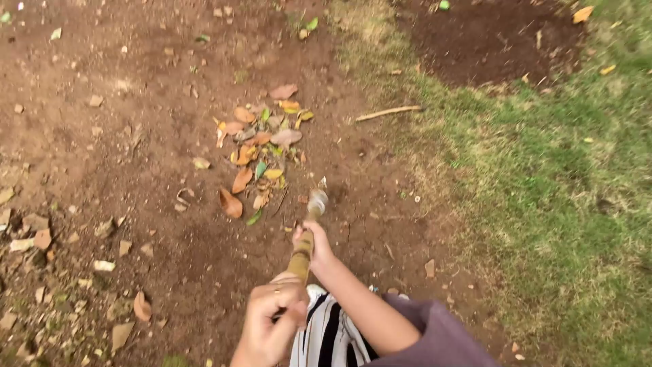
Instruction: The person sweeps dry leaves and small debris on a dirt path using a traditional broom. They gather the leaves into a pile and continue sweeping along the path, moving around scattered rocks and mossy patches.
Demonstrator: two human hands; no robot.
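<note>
Nearest the camera, the left hand (270, 325) wraps its fingers tight around the top of a wooden broom handle (301, 255). Just past it, the right hand (314, 243) grips the same handle lower down. The handle's far end blurs out, so its head is hard to make out. Beyond the hands, a pile of leaves (261, 151) lies gathered on the bare dirt (136, 136); scattered leaves to the left look left to gather. A stick (387, 113) lies farther right beside the grass (564, 190).
</note>
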